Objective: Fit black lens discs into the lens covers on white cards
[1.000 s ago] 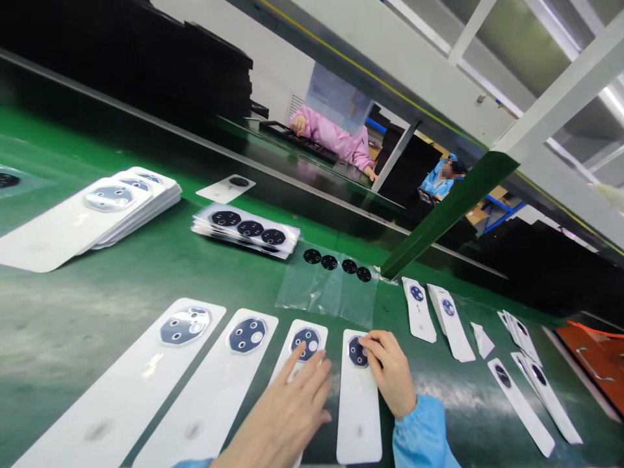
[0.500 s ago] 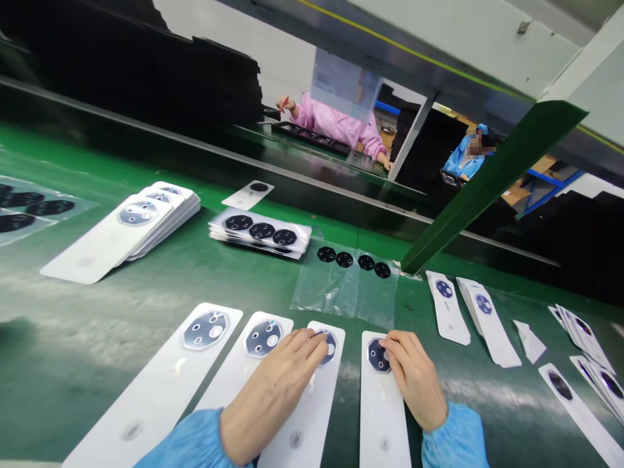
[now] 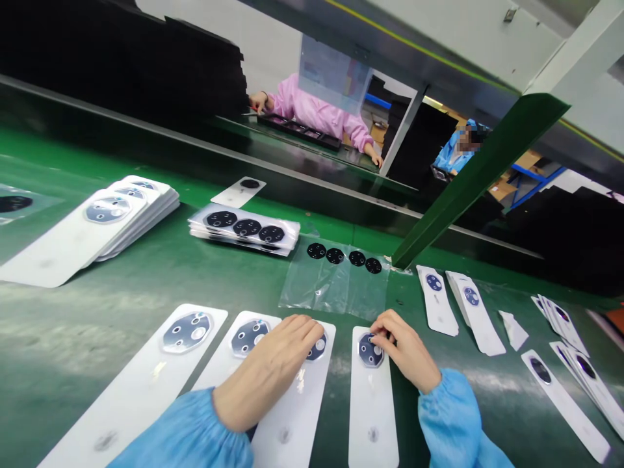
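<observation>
A green work surface fills the lower and left part of the frame, seen from above and tilted. Along the bottom edge lies a row of four long white cards, each with a dark octagonal lens piece near its far end.

The left hand, in a blue sleeve, lies flat and open, palm down, on the third card, its fingertips covering part of that card's piece. The right hand rests at bottom centre-right with fingers bent, the tips on the lens piece of the fourth card. Whether they pinch it or only press on it cannot be told.

At middle left sits a fanned stack of white cards. A smaller stack showing three black pieces is at centre, and just right of it a clear film carries four black discs. More white cards lie scattered at right.

A green bar slants across the upper right. Beyond a dark rail at top centre, a person in pink works at another bench. A person in blue sits farther right.
</observation>
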A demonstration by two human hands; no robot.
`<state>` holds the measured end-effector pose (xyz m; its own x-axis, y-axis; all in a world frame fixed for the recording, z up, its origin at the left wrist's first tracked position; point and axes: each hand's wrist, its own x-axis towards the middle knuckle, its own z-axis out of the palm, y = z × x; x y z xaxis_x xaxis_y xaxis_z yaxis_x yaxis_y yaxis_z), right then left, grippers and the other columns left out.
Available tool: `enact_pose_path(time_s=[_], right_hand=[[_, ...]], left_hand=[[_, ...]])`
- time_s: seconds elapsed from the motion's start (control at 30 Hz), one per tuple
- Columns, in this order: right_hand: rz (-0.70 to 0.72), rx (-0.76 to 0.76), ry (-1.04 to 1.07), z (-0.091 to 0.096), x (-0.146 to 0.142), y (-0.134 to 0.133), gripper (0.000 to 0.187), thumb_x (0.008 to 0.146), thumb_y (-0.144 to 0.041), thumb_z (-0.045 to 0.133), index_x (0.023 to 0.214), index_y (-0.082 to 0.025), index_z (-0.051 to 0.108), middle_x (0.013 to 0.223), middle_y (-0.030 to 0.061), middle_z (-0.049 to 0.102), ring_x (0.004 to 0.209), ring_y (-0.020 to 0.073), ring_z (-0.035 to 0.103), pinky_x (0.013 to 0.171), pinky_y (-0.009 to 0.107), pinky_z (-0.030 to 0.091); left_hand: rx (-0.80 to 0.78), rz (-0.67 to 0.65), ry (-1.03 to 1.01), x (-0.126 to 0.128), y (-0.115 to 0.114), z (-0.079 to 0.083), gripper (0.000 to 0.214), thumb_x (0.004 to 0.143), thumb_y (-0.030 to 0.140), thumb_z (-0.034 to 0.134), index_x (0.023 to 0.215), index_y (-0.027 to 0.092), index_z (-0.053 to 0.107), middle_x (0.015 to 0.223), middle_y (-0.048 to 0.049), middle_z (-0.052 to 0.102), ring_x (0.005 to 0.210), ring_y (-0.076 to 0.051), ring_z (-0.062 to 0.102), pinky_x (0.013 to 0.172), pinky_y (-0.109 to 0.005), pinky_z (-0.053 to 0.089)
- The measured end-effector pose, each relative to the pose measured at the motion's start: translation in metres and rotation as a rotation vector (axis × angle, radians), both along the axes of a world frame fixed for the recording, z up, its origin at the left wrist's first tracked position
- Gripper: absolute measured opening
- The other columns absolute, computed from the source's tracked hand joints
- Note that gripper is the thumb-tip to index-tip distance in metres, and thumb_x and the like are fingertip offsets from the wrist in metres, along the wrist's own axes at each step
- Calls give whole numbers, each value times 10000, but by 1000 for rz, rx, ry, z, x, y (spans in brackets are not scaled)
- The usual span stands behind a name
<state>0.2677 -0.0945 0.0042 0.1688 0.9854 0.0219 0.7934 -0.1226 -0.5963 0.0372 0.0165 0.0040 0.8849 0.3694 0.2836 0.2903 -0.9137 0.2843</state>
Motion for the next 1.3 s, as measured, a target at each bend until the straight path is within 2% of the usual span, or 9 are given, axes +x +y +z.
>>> enact_pose_path(time_s=[0.17,0.37,0.47,0.57,0.67,0.73,0.87,1.13,1.3], right_hand=[[65,-130,-21,5,5,17,134,801,-118,519,708,-215,511,759,-47,500,596,96,515,598,231,416],[106,-176,-99,7,4,21,167,826,-96,463,711,-216,447,770,-29,476,672,130,515,634,266,406],[124,-136,-142,4,0,17,177,859,-104,410,726,-221,409,795,-10,469,722,151,512,670,295,415],[147,-70,-184,-2,-2,13,173,881,-116,367,748,-226,382,826,12,468,750,167,499,690,317,427],[166,2,-223,-8,-3,8,160,889,-121,341,772,-227,368,840,34,469,748,182,485,679,333,438],[180,52,-248,-11,-3,5,157,891,-119,327,782,-226,365,852,50,469,761,195,480,682,349,441],[222,130,-275,-16,-2,-5,166,892,-99,325,794,-220,381,875,69,480,780,205,484,694,364,445],[250,174,-238,-18,-12,-44,149,921,-122,337,839,-219,413,900,63,510,809,194,522,708,348,471],[52,234,202,-3,-23,-59,118,965,-198,321,875,-243,383,1068,73,519,1019,188,527,840,345,456]], left_hand=[[-256,-12,35,15,20,-7,256,814,-33,324,871,169,470,887,-31,529,798,-171,480,707,-294,409],[-289,-34,52,28,40,-4,258,736,-60,432,838,173,470,825,-1,557,792,-151,511,665,-237,417],[-243,-56,27,32,20,1,224,793,-37,396,843,158,495,860,-33,565,810,-174,505,724,-293,416],[-173,-189,29,37,-25,-6,206,829,1,415,858,159,544,881,-36,600,784,-168,530,750,-301,417],[195,-220,95,40,-69,-26,112,836,87,501,903,86,591,896,-114,641,817,-228,574,739,-349,425],[309,-176,68,42,-86,-39,219,840,186,560,1001,40,589,1023,-182,639,966,-276,573,841,-383,404],[360,-128,36,42,-94,-52,344,855,257,554,1107,22,561,1097,-202,628,1028,-287,568,896,-398,369],[392,-88,-1,41,-95,-48,346,851,256,525,1103,26,579,1097,-200,639,1016,-296,583,919,-419,343],[410,-67,-33,42,-96,-41,310,839,211,500,1061,25,609,1070,-198,654,985,-288,603,890,-408,381]])
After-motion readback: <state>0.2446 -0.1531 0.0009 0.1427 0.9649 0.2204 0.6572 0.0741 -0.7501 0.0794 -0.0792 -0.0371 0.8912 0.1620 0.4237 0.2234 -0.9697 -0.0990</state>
